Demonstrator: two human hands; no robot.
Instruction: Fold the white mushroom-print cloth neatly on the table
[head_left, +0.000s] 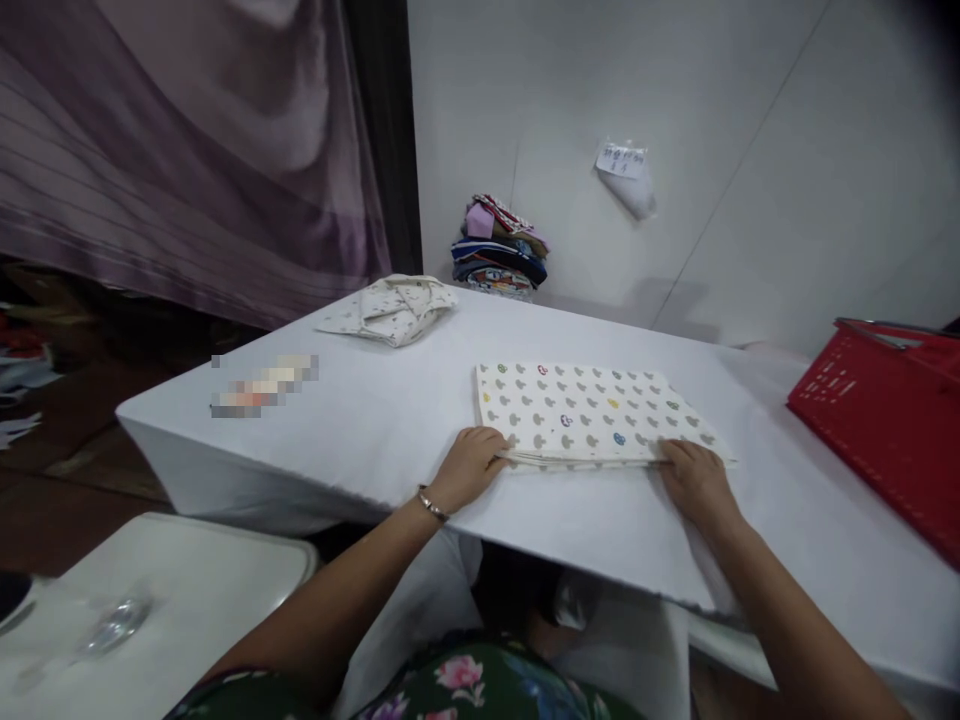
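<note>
Pinching folded cloth [592,410] edge, L hand [472,468] & R hand [701,487], ctr.
White tbl [375,420]; red basket [885,410] R edge, contents unclear; wall [720,130] upper R.

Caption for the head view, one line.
Left hand and right hand hold the near edge of a folded white mushroom-print cloth on a white-covered table.

Silver-toned bracelet [433,503] on left wrist, dark green garment [517,690], pink and purple flowers

Single head-worn view from above the near table edge [360,505], facing forward and down
</note>
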